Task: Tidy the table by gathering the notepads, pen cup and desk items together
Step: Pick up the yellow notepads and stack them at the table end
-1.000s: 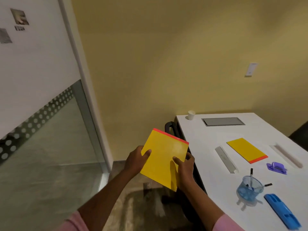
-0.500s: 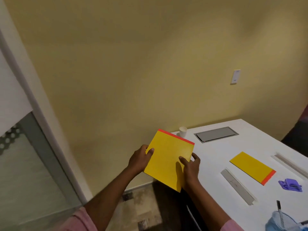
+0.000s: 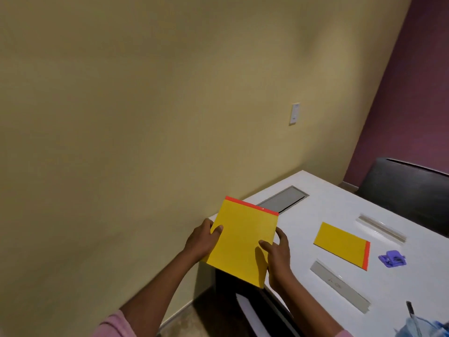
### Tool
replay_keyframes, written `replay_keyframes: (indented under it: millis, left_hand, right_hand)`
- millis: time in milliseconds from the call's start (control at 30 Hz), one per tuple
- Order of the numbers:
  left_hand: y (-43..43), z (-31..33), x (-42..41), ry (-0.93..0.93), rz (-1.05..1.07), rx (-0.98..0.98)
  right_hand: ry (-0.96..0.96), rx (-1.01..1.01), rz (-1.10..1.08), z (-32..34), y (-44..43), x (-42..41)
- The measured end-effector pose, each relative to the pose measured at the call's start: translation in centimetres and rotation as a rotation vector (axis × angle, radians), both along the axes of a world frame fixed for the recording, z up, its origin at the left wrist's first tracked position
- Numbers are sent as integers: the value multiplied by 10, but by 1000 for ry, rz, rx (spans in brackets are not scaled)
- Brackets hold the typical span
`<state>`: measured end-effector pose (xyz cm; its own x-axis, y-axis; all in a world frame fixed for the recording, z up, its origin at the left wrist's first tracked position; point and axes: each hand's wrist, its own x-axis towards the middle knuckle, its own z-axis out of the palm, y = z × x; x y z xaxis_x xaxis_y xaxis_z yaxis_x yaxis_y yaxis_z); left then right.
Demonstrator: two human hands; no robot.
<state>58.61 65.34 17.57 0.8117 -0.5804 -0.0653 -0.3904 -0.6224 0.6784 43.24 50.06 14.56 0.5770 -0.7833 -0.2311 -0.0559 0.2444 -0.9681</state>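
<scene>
Both hands, left hand (image 3: 202, 242) and right hand (image 3: 277, 257), grip the yellow notepad (image 3: 243, 239) by its side edges, held above the desk (image 3: 315, 203) corner; gathering seems underway; next, carry it toward the second notepad (image 3: 340, 244) at 3 o'clock and stack them squarely.

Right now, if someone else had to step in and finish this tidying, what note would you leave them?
Left hand and right hand: both grip one yellow notepad above the table's near corner.
On the table, apart from each other: second yellow notepad, purple desk item, two clear rulers, blue pen cup at the frame's bottom edge.
Done: nothing gathered yet.
Left: set the held pad down, bring everything together.
</scene>
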Motion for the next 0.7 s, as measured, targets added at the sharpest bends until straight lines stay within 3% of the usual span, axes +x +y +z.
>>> replay_keyframes:
  millis: [333,700]
  left_hand:
    - [-80,4,132,17,-334,57]
    - [-188,-19,202,-32,-456,74]
  right_hand:
    - [7,11,-286,-6,-29,102]
    - [146,-36,-505,-18,-87,164]
